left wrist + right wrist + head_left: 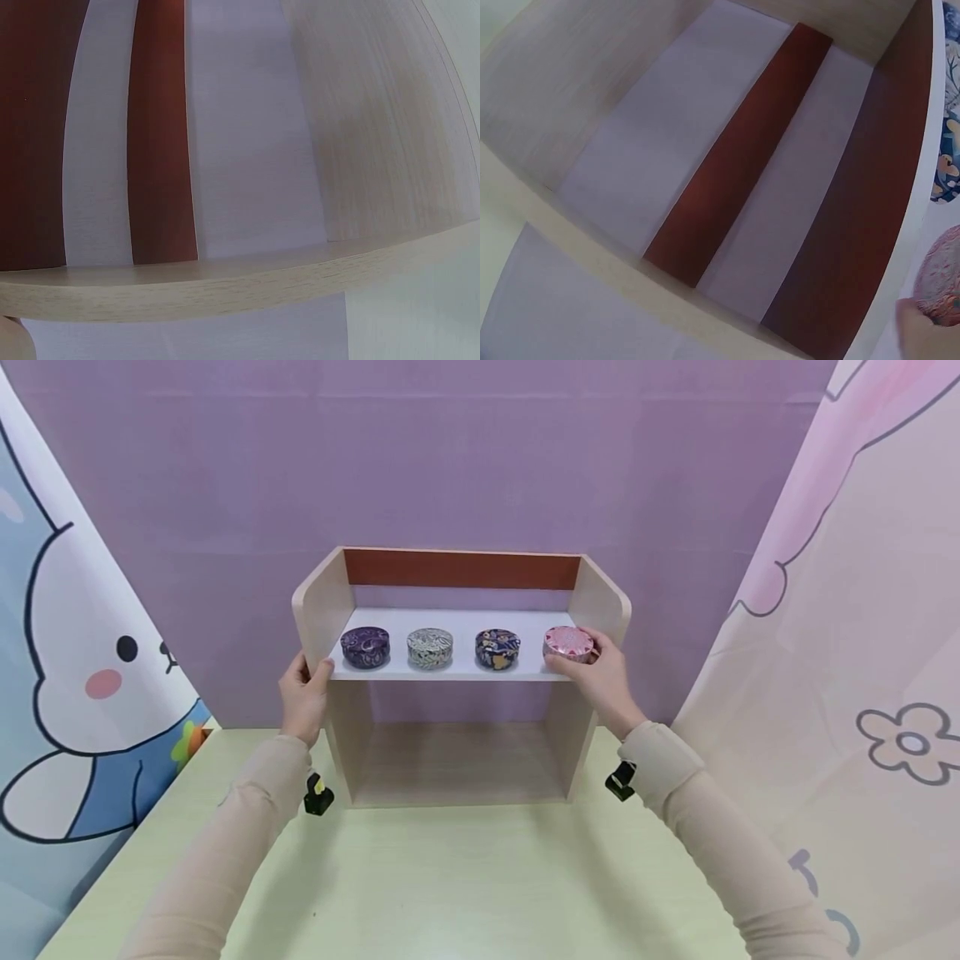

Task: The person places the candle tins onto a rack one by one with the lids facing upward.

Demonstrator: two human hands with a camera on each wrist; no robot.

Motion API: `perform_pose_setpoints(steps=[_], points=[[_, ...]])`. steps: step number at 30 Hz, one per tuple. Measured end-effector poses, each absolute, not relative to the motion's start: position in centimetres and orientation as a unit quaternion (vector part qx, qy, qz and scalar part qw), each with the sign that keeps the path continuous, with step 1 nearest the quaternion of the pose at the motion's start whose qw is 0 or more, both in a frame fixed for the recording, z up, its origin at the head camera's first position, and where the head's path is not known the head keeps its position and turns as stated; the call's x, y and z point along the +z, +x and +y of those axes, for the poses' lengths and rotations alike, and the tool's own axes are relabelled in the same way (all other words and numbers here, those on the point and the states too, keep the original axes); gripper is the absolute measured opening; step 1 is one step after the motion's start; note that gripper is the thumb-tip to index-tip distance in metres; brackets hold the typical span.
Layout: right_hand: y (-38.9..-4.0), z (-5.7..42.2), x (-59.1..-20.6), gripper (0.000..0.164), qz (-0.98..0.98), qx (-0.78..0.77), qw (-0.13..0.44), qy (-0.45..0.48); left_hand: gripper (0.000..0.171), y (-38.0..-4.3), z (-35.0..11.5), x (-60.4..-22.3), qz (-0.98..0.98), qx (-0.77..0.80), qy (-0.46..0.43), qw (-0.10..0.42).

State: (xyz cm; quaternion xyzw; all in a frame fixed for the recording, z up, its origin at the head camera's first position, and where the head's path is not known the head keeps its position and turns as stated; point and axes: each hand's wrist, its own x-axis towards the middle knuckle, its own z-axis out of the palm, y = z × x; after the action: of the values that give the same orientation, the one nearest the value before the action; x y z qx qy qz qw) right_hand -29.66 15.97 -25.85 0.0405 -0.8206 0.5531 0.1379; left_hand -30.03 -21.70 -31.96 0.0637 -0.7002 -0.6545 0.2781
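A small round pink patterned tin [567, 643] sits at the right end of the white shelf board [450, 675]. My right hand [600, 681] holds it, thumb at the front and fingers round its right side; the right wrist view catches part of this pink tin [941, 274] and a fingertip [924, 334]. My left hand [303, 697] grips the left side panel of the wooden shelf unit [318, 597], thumb at its front edge. Left of the pink tin stand a navy floral tin [497, 649], a white-and-green leafy tin [430, 648] and a dark purple tin [365, 647], spaced in a row.
The shelf unit stands on a pale green table [450, 885] against a purple backdrop [480, 468]. A brown-red strip [461, 569] spans its upper back. Below the board lies an open lower compartment [457, 764]. Printed cloths hang on the left [112, 602] and right [832, 643].
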Motion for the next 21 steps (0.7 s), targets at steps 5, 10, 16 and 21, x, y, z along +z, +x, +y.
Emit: perform_pose_setpoints(steps=[5,10,16,21], points=[[-30.3,15.7,-25.7,0.078,-0.826,0.545,0.141,0.018,0.039,-30.0,-21.7,-32.1,-0.698,-0.656,0.063,0.280],[-30.7,15.7,-25.8,0.077,-0.833,0.535,0.136,0.018,0.038,-30.1,-21.6,-32.1,-0.695,-0.658,0.058,0.283],[-31.0,15.7,-25.6,0.074,-0.845,0.520,0.125,0.013,0.038,-30.3,-21.7,-32.2,-0.695,-0.657,0.055,0.287],[-31.2,15.7,-25.4,0.069,-0.857,0.497,0.132,0.020,0.038,-30.3,-21.8,-32.2,-0.697,-0.656,0.058,0.284]])
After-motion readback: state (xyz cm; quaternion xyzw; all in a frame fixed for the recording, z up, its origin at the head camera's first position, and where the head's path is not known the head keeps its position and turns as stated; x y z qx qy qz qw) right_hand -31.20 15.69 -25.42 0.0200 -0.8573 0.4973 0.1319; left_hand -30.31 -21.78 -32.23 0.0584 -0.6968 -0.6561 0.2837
